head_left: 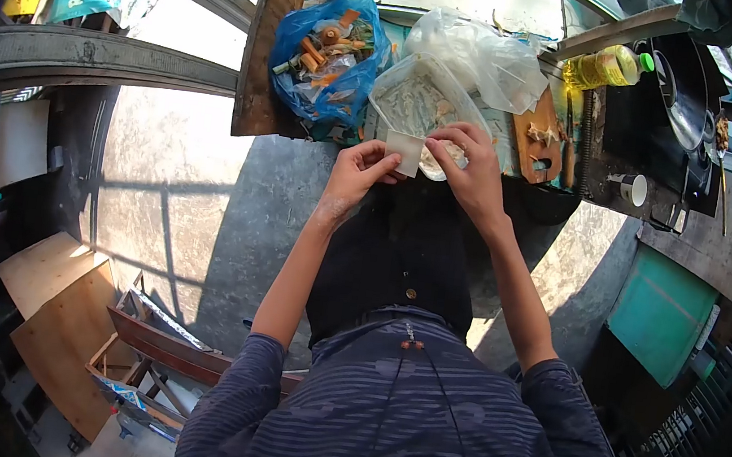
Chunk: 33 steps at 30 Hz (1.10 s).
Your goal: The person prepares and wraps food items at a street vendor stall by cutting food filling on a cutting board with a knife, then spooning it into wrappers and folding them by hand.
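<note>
A small square pale wrapper [405, 151], thin and flat like dumpling dough, is held up over the table's near edge. My left hand [359, 176] pinches its left side between thumb and fingers. At its right edge, the thumb and forefinger of my right hand [470, 170] are closed; the exact contact is hard to see. Just behind the wrapper stands a clear plastic tub [387, 86] with a pale, wet-looking mix inside. Partly covered by my right hand, a small dish [432, 172] with whitish content sits in front of the tub.
Left of the tub is a blue plastic bag [288, 44] of vegetable scraps. White plastic bags [493, 62] lie behind. To the right are a wooden cutting board [543, 163], a knife [570, 152], an oil bottle [605, 68], a white cup [632, 188] and a dark pan [682, 84].
</note>
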### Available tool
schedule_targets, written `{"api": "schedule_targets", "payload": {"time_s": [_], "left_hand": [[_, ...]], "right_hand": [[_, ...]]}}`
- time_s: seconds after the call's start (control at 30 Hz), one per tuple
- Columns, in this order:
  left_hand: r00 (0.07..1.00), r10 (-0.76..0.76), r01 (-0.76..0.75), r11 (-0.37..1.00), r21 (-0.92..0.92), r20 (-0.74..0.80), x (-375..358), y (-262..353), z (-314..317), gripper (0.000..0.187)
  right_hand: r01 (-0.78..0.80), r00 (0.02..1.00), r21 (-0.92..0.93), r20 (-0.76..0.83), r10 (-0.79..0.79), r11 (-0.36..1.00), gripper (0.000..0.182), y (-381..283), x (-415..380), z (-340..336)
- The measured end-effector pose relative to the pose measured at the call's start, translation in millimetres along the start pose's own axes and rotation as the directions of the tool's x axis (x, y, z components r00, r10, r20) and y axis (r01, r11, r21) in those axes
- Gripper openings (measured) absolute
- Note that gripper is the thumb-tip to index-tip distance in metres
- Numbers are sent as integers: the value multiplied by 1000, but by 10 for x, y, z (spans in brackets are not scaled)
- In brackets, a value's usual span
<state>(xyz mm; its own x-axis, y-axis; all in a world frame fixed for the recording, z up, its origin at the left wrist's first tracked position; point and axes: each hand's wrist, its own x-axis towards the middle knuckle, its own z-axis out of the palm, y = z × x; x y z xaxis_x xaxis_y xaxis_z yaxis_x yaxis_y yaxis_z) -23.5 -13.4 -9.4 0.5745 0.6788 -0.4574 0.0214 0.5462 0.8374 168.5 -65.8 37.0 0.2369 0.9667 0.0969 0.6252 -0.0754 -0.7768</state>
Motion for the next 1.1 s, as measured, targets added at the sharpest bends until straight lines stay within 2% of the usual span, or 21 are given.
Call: {"api": "schedule_targets", "payload": {"time_s": [0.03,0.13,0.17,0.27,0.37,0.47,0.57,0.77,0.83,0.93,0.97,1.03,1.1], "left_hand": [[999,-17,18,1000,5,-50,-15,-6,-25,24],[980,-52,47,998,-33,-193,-39,-109,-139,25],[971,-59,47,997,-57,-231,-53,-155,-180,26],[947,-83,57,994,-93,-309,-63,-319,-258,28],[938,-92,52,991,-126,-333,-62,-433,-248,27],[943,-89,40,987,-153,-322,-57,-463,-187,26],[950,-73,20,985,-173,-303,-39,-456,-126,26],[960,-20,-29,985,-168,-279,41,-509,-44,25],[957,-21,-31,984,-174,-290,49,-489,-1,25],[942,51,-38,998,44,-332,102,-533,19,25],[939,56,-40,998,54,-339,124,-537,22,24],[933,62,-39,997,72,-355,138,-518,62,24],[933,12,-15,1000,-6,-359,139,-494,97,25]], "right_hand": [[-9,1000,-136,6,10,991,25,64,-26,-44],[-181,979,-379,21,204,908,31,155,-126,-115],[-247,945,-404,101,311,881,37,197,-169,-117],[-257,910,-393,208,358,883,38,373,-270,-15],[-205,925,-471,194,327,858,37,384,-279,44],[-159,901,-615,230,369,773,36,382,-209,27],[-164,871,-647,260,417,745,38,477,-164,1],[-136,921,-621,207,329,772,25,453,-13,33],[-47,943,-649,221,247,759,25,508,35,123],[89,955,-684,266,134,724,24,655,42,305],[135,954,-692,284,97,709,24,703,56,355],[87,945,-711,281,168,698,31,738,94,349],[18,937,-715,255,237,698,32,737,162,296]]}}
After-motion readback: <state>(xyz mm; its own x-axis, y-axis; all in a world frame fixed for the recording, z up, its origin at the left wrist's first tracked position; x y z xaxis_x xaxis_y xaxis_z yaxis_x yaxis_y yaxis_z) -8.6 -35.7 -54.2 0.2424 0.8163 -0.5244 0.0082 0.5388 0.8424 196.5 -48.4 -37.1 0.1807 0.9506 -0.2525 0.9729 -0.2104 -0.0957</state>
